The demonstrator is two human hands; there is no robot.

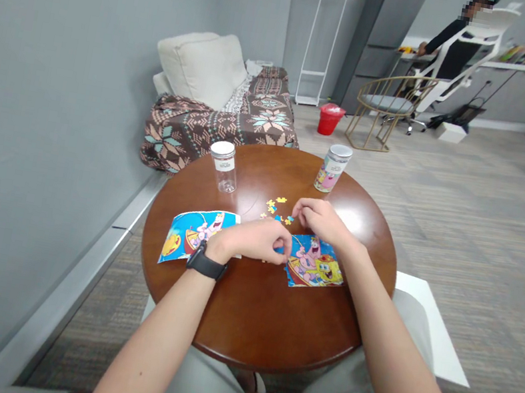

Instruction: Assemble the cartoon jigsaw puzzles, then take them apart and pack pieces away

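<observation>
A partly assembled cartoon jigsaw puzzle lies on the round brown table, in front of me to the right. My left hand is curled at its left edge, thumb and fingers drawn together; what they grip, if anything, is hidden. My right hand reaches over the puzzle's top edge with closed fingers, its tips at a small blue puzzle piece. Several loose yellow and blue pieces are scattered beyond my hands. A printed reference picture lies on the left, partly covered by my left hand and wrist.
A clear jar with a white lid stands at the table's back left. A picture-covered jar stands at the back right. Beyond are a draped sofa, a red bin, a gold wire chair and a seated person.
</observation>
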